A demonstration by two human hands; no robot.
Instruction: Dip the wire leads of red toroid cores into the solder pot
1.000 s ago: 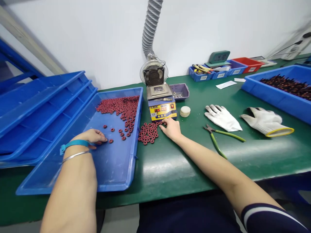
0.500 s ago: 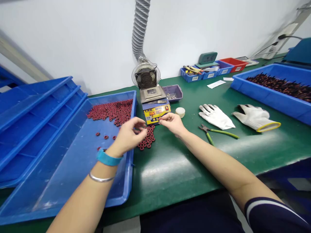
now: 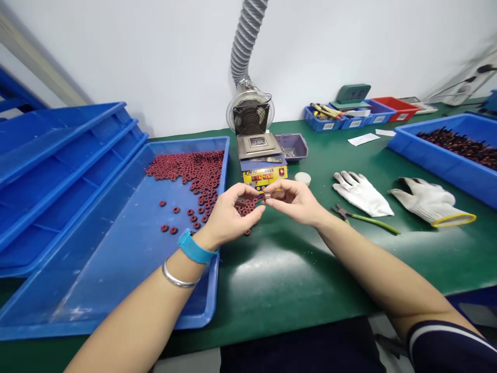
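Observation:
Between the fingertips of both hands is a small red-and-black ring-shaped part, partly hidden by the fingers. My right hand pinches it from the right. My left hand, with a blue band and a silver bangle at the wrist, closes thumb and forefinger on its left side. Beneath and behind my left fingers, a cluster of similar ring parts lies on the green table. Just beyond the hands stands a yellow-and-blue heated unit with red digits and a metal top.
At left is a blue tray of many ring parts; stacked blue trays adjoin it. A fan under a grey duct stands behind. On the right lie pliers, white gloves and a blue tray of dark parts.
My hands have come together at the fingertips around the small ring part, which my right hand held before. The left hand moved right. The whole view has shifted slightly.

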